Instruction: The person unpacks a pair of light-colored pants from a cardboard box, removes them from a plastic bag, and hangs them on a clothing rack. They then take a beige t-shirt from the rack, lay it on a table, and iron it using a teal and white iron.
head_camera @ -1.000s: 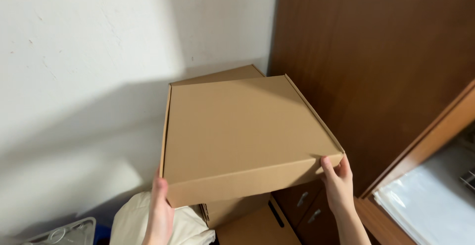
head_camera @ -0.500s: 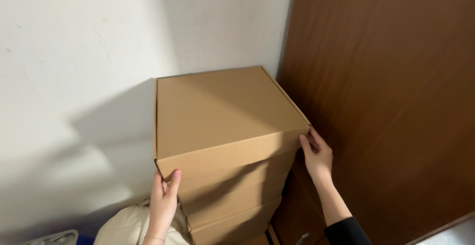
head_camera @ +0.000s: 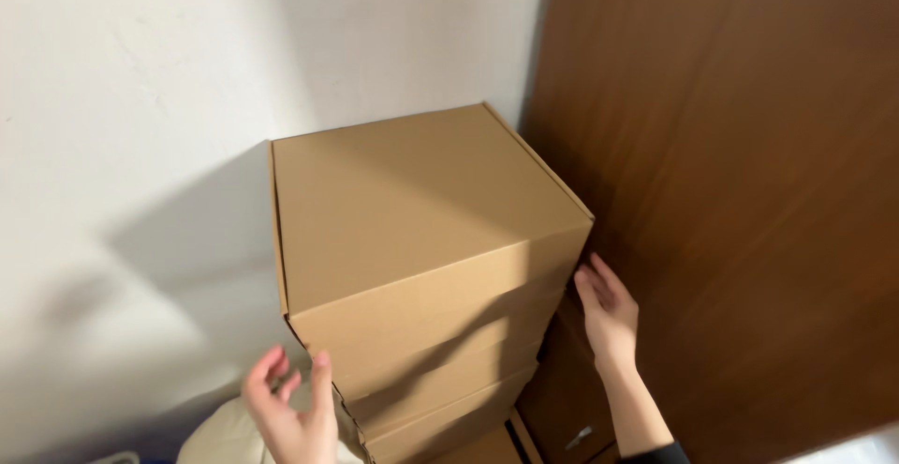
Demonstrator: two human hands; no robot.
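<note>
A flat brown cardboard box [head_camera: 412,202] lies squarely on top of a stack of similar boxes [head_camera: 440,389] in the corner between a white wall and a dark wooden cabinet. My left hand [head_camera: 292,408] hovers just off the box's lower left corner, fingers spread, holding nothing. My right hand [head_camera: 609,312] is beside the box's right front corner with straight fingers, close to it or barely touching it, and holds nothing.
The white wall [head_camera: 150,99] stands behind and left of the stack. The dark wooden cabinet [head_camera: 740,164] rises tight against its right side, with a metal handle [head_camera: 579,436] low down. A pale cushion-like object [head_camera: 215,438] lies at the foot of the stack.
The top box has come down from a tilted hold onto the stack. Both hands have released it and drawn slightly away from its front corners.
</note>
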